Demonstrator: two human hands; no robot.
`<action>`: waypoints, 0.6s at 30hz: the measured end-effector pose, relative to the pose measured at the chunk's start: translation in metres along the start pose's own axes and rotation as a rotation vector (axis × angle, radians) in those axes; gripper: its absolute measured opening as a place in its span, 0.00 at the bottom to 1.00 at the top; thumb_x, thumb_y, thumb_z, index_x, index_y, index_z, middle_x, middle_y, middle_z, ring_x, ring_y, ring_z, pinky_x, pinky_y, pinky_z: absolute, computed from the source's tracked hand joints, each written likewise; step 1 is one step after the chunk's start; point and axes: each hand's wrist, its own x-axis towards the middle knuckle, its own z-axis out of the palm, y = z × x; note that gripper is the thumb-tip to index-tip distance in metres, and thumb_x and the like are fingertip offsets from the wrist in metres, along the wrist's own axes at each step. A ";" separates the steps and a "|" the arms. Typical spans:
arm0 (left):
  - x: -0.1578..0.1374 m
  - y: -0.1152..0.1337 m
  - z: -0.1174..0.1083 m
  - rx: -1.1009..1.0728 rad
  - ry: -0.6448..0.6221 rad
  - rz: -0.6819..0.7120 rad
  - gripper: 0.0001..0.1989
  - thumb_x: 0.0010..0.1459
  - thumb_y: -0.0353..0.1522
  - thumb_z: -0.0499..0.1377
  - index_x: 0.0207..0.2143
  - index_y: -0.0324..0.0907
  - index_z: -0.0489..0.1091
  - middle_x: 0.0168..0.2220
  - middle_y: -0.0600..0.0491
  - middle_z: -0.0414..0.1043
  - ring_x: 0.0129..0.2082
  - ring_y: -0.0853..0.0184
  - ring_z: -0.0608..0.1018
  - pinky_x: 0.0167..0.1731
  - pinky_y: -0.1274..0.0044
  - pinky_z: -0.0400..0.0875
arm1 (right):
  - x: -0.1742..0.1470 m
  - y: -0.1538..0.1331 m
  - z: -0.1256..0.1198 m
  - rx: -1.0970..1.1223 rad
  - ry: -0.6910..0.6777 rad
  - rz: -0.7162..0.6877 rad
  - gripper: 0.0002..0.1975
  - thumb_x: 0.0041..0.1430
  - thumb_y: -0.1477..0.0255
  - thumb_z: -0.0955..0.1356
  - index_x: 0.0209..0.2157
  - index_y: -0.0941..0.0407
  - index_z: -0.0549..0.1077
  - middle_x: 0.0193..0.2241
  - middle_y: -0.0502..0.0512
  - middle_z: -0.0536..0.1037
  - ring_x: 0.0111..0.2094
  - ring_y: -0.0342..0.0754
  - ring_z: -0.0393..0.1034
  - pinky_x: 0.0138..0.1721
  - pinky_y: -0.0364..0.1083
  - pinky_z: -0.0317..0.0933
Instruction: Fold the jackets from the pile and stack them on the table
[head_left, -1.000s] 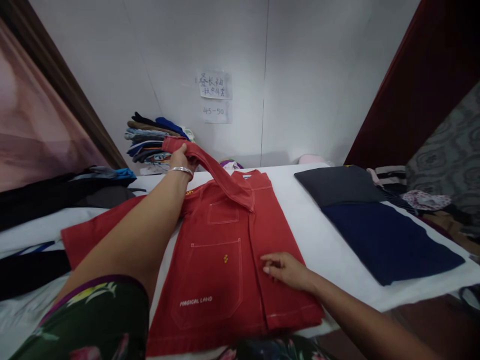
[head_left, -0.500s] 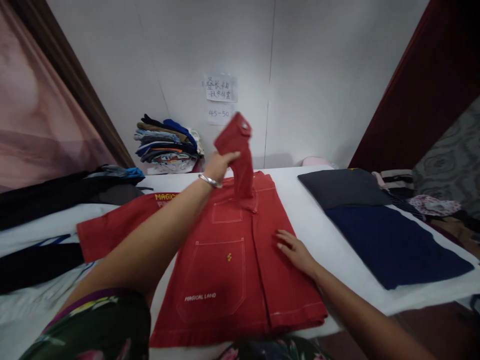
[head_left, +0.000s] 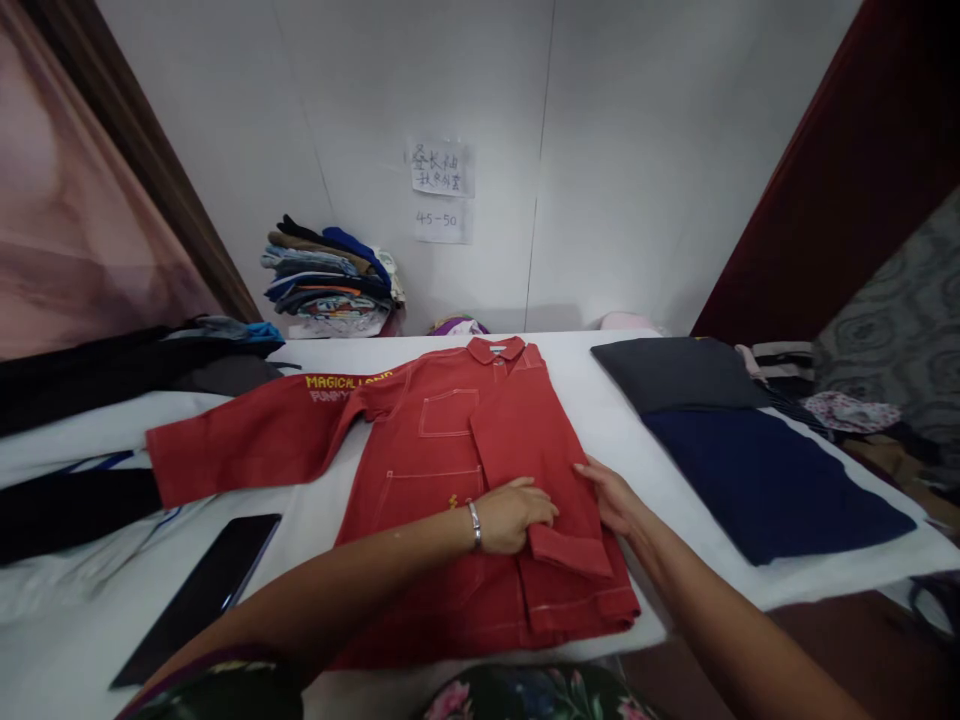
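A red collared long-sleeved shirt point(head_left: 420, 460) lies front up on the white table, with white stitching and chest and lower pockets. One sleeve point(head_left: 247, 445), lettered in yellow, stretches out to the left. The other sleeve point(head_left: 517, 430) is folded down over the shirt's right front, its cuff near the hem. My left hand point(head_left: 514, 517) grips this folded sleeve just above the cuff, fingers curled over it and thumb hidden. At the sleeve's outer edge, my right hand point(head_left: 611, 498) rests with its fingers extended against the cloth.
A dark tablet-like slab point(head_left: 202, 595) lies left of the shirt. Folded grey point(head_left: 675, 375) and navy garments point(head_left: 772, 485) are on the right. A clothes stack point(head_left: 330, 280) stands by the back wall, beside paper notes point(head_left: 442, 190). Black clothes point(head_left: 142, 365) lie at the left.
My left hand has brought the raised sleeve down and toward me, laying it along the shirt's right side. My right hand has shifted slightly to the sleeve's outer edge.
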 end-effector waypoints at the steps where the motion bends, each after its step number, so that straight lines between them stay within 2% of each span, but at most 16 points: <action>1: -0.003 -0.001 -0.003 -0.009 0.001 -0.008 0.13 0.50 0.26 0.56 0.39 0.47 0.70 0.49 0.53 0.75 0.52 0.63 0.73 0.59 0.65 0.56 | 0.001 0.000 0.001 -0.004 0.014 -0.018 0.27 0.47 0.74 0.69 0.52 0.53 0.69 0.43 0.54 0.80 0.45 0.54 0.75 0.49 0.54 0.67; 4: -0.011 -0.002 -0.004 -0.008 -0.015 -0.025 0.14 0.51 0.25 0.55 0.41 0.46 0.69 0.49 0.52 0.75 0.54 0.60 0.72 0.60 0.61 0.54 | 0.005 0.002 0.006 -0.034 0.035 -0.049 0.34 0.42 0.78 0.67 0.55 0.52 0.66 0.44 0.53 0.80 0.43 0.54 0.75 0.48 0.54 0.68; 8: -0.021 0.000 0.017 0.026 -0.038 -0.044 0.18 0.50 0.24 0.54 0.44 0.46 0.69 0.50 0.51 0.75 0.56 0.57 0.70 0.59 0.59 0.58 | 0.008 0.005 0.004 -0.106 0.054 -0.077 0.39 0.42 0.77 0.67 0.60 0.52 0.60 0.44 0.54 0.80 0.42 0.55 0.76 0.47 0.55 0.68; 10: -0.025 0.004 0.029 0.017 -0.017 -0.068 0.21 0.49 0.25 0.53 0.47 0.47 0.68 0.53 0.50 0.72 0.58 0.55 0.68 0.60 0.59 0.58 | 0.008 0.006 -0.003 -0.183 0.119 -0.082 0.43 0.44 0.74 0.68 0.64 0.53 0.53 0.45 0.56 0.79 0.43 0.55 0.76 0.47 0.56 0.68; 12: -0.028 0.011 0.035 -0.009 -0.005 -0.085 0.25 0.48 0.26 0.53 0.51 0.47 0.67 0.56 0.48 0.69 0.60 0.54 0.65 0.61 0.58 0.55 | 0.008 0.006 -0.010 -0.328 0.212 -0.129 0.44 0.48 0.70 0.68 0.65 0.54 0.49 0.49 0.60 0.76 0.47 0.56 0.74 0.49 0.57 0.67; 15: -0.031 0.022 0.037 -0.079 -0.003 -0.109 0.34 0.45 0.28 0.55 0.58 0.50 0.61 0.60 0.46 0.64 0.63 0.54 0.61 0.63 0.55 0.50 | 0.005 0.005 -0.014 -0.728 0.288 -0.372 0.38 0.53 0.64 0.67 0.64 0.53 0.54 0.61 0.61 0.63 0.60 0.56 0.59 0.58 0.58 0.57; 18: -0.032 0.032 0.034 -0.157 -0.013 -0.128 0.42 0.42 0.30 0.57 0.62 0.55 0.54 0.62 0.45 0.59 0.64 0.52 0.59 0.63 0.51 0.45 | -0.003 0.009 -0.005 -1.164 0.193 -0.635 0.32 0.60 0.61 0.63 0.64 0.54 0.56 0.66 0.58 0.51 0.67 0.53 0.42 0.65 0.58 0.43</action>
